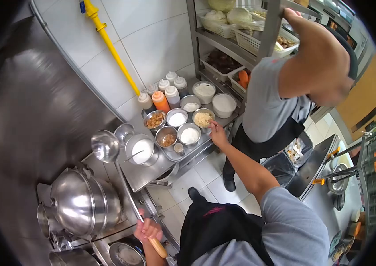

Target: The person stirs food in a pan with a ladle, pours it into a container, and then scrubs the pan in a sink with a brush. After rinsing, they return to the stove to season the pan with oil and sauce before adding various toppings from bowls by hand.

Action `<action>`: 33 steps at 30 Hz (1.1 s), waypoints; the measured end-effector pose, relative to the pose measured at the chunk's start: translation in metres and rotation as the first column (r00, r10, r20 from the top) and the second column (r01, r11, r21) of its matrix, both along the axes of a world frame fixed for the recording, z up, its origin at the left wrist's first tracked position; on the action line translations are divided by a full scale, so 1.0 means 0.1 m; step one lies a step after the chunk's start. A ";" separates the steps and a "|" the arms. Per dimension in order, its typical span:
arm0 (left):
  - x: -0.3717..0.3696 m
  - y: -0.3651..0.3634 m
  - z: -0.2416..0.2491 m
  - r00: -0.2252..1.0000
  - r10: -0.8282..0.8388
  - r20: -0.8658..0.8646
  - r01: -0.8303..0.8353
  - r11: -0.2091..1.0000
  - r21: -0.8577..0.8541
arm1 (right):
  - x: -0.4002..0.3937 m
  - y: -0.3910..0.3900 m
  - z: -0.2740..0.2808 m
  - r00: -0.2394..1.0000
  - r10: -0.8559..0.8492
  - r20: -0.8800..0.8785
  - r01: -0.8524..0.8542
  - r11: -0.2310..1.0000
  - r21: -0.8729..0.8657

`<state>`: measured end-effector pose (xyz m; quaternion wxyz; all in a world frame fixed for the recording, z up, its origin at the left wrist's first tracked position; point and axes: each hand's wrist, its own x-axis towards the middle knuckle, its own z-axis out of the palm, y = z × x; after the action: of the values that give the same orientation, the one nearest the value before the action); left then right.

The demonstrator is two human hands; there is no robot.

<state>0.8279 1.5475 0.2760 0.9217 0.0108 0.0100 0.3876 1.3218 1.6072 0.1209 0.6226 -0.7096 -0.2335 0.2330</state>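
Left of tray [194,150], ladle [104,147] gripped by left hand [147,229], fingers curled, likely for reach; right hand [217,134] held at tray, pinch unclear.

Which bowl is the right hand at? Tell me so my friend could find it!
Follow the yellow pipe down to the squeeze bottles. Beside them, the right hand is at the edge of a metal bowl. Its filling is pale yellow, while the closest bowls hold white stuff.

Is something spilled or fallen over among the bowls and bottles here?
Nothing stands out: the metal bowls and squeeze bottles stand upright, and I see no clear spill on the tray.
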 end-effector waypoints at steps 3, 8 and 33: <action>-0.08 0.78 0.06 0.935 0.070 -0.348 -0.038 0.994 0.098 | -0.01 -0.07 0.21 0.850 0.086 0.519 -0.056 0.996 -0.073; -0.02 1.76 -0.21 -0.057 0.468 -0.882 0.101 0.882 0.461 | -0.25 -0.25 0.80 0.748 0.206 0.631 -0.075 0.971 -0.228; 0.42 1.51 0.14 0.556 0.077 -0.828 0.054 0.990 0.129 | -0.48 0.93 0.66 0.933 0.099 0.347 -0.027 0.978 -0.207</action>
<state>0.8701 1.6985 0.2902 0.8024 0.2564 0.4162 0.3423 1.2733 1.6998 0.1865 0.4882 -0.7908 -0.3402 0.1430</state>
